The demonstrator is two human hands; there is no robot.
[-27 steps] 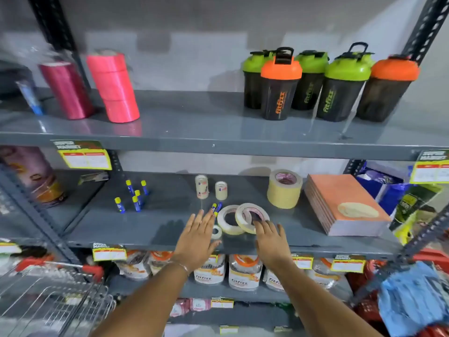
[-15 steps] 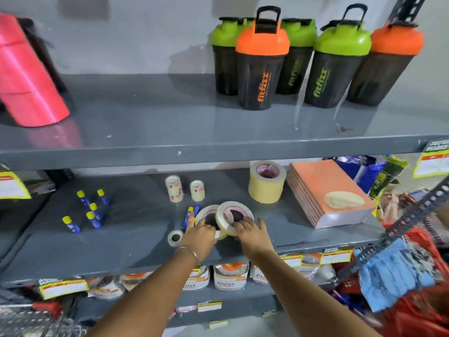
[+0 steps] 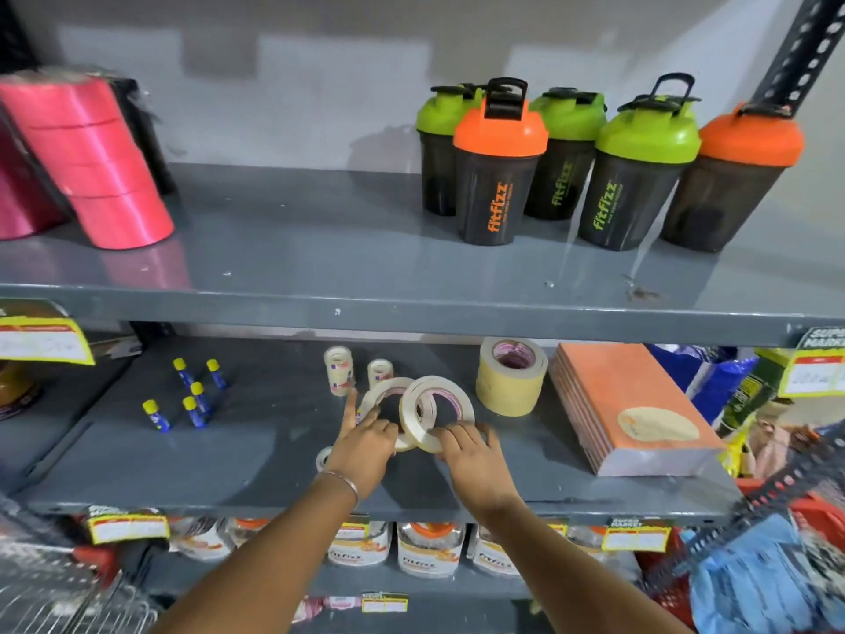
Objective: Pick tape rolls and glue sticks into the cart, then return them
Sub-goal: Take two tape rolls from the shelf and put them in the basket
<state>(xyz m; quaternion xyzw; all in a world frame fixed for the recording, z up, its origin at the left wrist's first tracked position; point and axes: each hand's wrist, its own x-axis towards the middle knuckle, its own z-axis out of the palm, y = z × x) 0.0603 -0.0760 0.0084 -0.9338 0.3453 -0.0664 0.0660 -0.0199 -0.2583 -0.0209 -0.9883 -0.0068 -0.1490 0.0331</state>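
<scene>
Two thin cream tape rolls stand on edge on the middle grey shelf [image 3: 228,455]. My left hand [image 3: 366,443] grips the lower edge of the left roll [image 3: 382,391]. My right hand [image 3: 471,455] holds the bottom of the right roll [image 3: 439,400], which leans against the left one. A tiny tape roll [image 3: 323,457] lies by my left wrist. Two small clear tape rolls [image 3: 339,370] stand behind, and a thick yellow tape roll [image 3: 512,375] sits to the right. Several blue glue sticks with yellow caps [image 3: 192,398] stand upright at the left. The wire cart [image 3: 68,592] is at the bottom left.
An orange stack of notebooks [image 3: 635,404] lies right of the thick roll. The upper shelf carries shaker bottles [image 3: 498,167] and pink ribbon rolls [image 3: 96,162]. Jars [image 3: 427,549] fill the shelf below. A red basket with blue cloth [image 3: 754,578] is at the lower right.
Both hands reached forward onto the two thin tape rolls and closed on their lower edges. The camera moved closer to the shelf and the rolls now stand more upright.
</scene>
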